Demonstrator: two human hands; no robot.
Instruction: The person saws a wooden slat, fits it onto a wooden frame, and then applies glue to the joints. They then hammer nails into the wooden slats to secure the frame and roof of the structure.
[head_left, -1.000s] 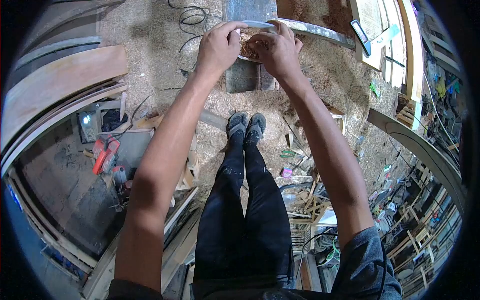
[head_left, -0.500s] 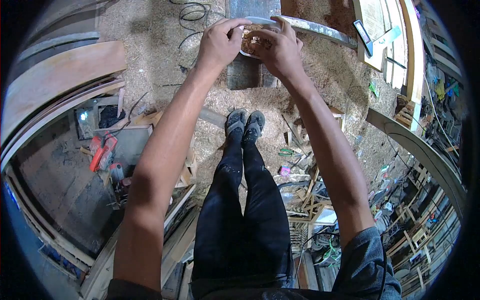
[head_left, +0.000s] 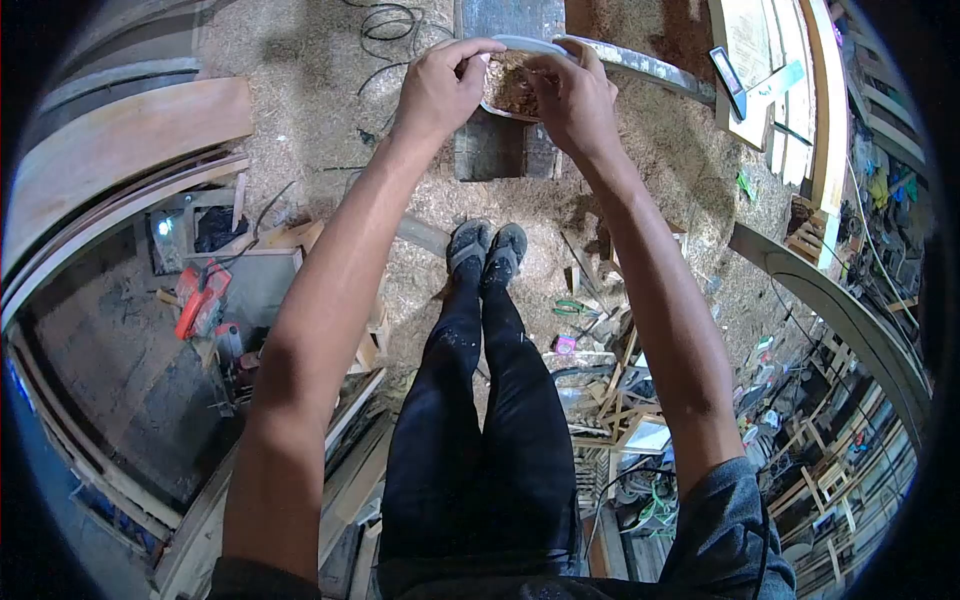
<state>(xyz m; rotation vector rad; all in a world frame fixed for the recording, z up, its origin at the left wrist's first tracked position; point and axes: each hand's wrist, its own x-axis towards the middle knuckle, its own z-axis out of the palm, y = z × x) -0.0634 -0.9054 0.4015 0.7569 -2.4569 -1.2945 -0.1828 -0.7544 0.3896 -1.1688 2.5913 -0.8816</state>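
Observation:
A pale plastic tub [head_left: 528,44] with loose reddish-brown bits [head_left: 512,92] in it is held out at the top of the view. My left hand [head_left: 445,85] grips its left side, thumb and fingers closed at the rim. On the right side, my right hand [head_left: 580,100] has its fingers along the rim, while the thumb and forefinger reach in over the contents. Whether those fingertips pinch any of the bits is hidden. Below the tub stands a dark wooden block or bench [head_left: 490,150].
Sawdust covers the floor [head_left: 340,130]. A curved board [head_left: 640,62] extends rightward from behind the tub. A phone [head_left: 728,80] lies on boards at upper right. A red power tool [head_left: 203,298] sits at left; pliers [head_left: 577,307] and a pink tape measure [head_left: 565,344] lie near my feet.
My right hand has shifted slightly right, its fingers drawn back from the tub's middle, so more of the brown contents shows. My left hand keeps its grip.

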